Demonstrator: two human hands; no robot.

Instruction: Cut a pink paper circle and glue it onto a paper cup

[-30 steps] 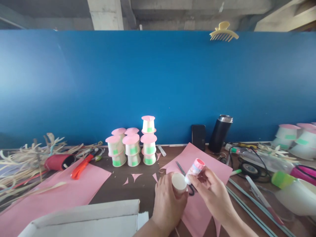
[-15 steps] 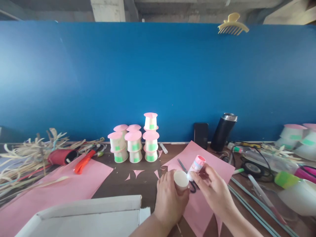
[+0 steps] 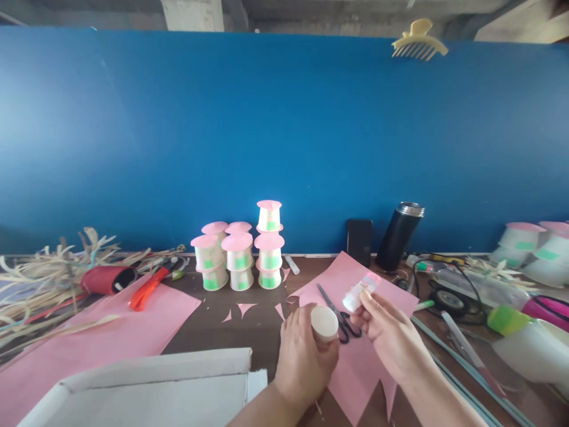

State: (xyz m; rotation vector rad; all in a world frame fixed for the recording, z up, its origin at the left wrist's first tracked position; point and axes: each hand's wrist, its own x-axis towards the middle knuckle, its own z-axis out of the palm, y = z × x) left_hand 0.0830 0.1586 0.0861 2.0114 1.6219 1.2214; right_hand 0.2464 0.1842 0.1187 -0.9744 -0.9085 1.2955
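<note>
My left hand (image 3: 303, 353) is wrapped round a small white paper cup (image 3: 325, 323), its open mouth turned up toward me. My right hand (image 3: 386, 329) grips a glue stick (image 3: 358, 294), a white and pink tube, between thumb and fingers. The tube lies tilted, white end toward the cup and apart from it. Below it, black-handled scissors (image 3: 338, 314) rest on a pink paper sheet (image 3: 351, 373). Beyond my hands stand stacked paper cups (image 3: 240, 261) with pink tops and green patches.
A white cardboard tray (image 3: 164, 362) is at front left. Pink sheets (image 3: 146, 332), an orange-handled tool (image 3: 149, 289), a red roll (image 3: 106, 279) and pale strips (image 3: 48, 267) lie left. A black bottle (image 3: 399, 237) and phone (image 3: 359, 242) stand against the blue partition (image 3: 222, 130). Pale blue sticks (image 3: 471, 379) lie right.
My right hand has drawn the glue stick back from the cup, tipping it flatter. More of the scissors shows. The left hand keeps its hold on the cup.
</note>
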